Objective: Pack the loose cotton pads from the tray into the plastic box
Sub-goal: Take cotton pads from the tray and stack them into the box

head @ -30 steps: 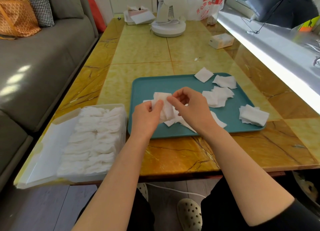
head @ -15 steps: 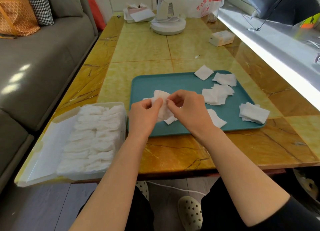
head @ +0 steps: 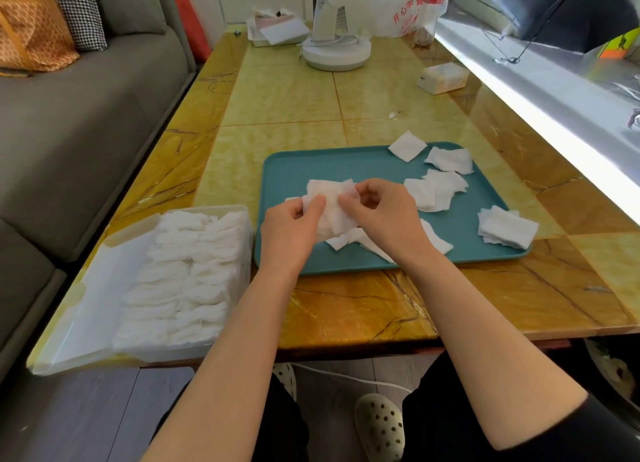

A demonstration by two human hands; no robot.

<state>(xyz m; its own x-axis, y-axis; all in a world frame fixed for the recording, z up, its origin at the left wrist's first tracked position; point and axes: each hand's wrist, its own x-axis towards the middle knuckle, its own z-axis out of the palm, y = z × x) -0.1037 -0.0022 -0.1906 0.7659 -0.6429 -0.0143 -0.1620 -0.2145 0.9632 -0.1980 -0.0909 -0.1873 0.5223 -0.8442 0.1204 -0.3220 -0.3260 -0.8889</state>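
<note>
Over yellow table (head: 284,94) and tray (head: 287,171): pinches pads (head: 330,198) in left hand (head: 287,226) and right hand (head: 384,216), both curled; squares them flatter than before, probably ready for box (head: 248,240).

table (head: 363,309) – glossy marble-look | tray (head: 294,171) – smooth matt plastic | cotton pads (head: 507,228) (soft, fibrous) | plastic box (head: 104,288) translucent

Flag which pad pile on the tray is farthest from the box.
The neat stack at the tray's near right corner; every other pile lies closer to the box left of the tray.
</note>
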